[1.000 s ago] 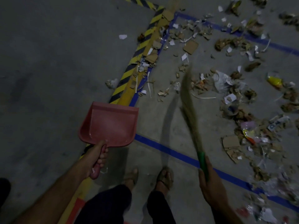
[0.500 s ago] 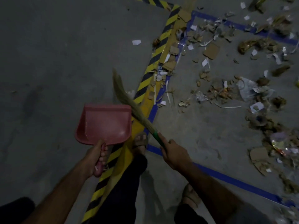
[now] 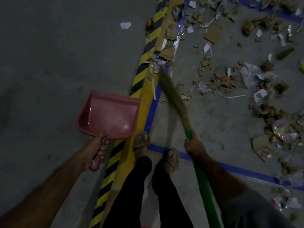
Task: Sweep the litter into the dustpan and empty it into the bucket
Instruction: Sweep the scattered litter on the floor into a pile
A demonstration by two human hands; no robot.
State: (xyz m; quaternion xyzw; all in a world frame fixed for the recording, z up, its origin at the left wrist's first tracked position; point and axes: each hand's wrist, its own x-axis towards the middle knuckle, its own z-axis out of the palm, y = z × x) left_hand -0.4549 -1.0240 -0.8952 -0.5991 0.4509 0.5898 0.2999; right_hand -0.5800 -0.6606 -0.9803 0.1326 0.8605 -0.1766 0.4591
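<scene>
My left hand (image 3: 96, 148) grips the handle of a red dustpan (image 3: 109, 115), held empty above the grey floor to the left of the striped tape. My right hand (image 3: 195, 146) grips the green handle of a straw broom (image 3: 174, 96). Its bristles reach forward, and the tip lies by the scraps on the yellow line. Litter (image 3: 218, 76) of cardboard bits, paper scraps and plastic wrappers is spread over the floor to the right and ahead. No bucket is in view.
A yellow-and-black striped tape line (image 3: 148, 45) and a yellow line run from bottom centre to the top. Blue tape (image 3: 246, 172) marks a box on the floor. My sandalled feet (image 3: 171, 158) stand at its corner. A white scrap (image 3: 125, 25) lies alone at the left.
The broom swung from right to left across the dustpan, then back to the right onto the yellow line's scraps. I stepped forward; the dustpan stayed in my left hand.
</scene>
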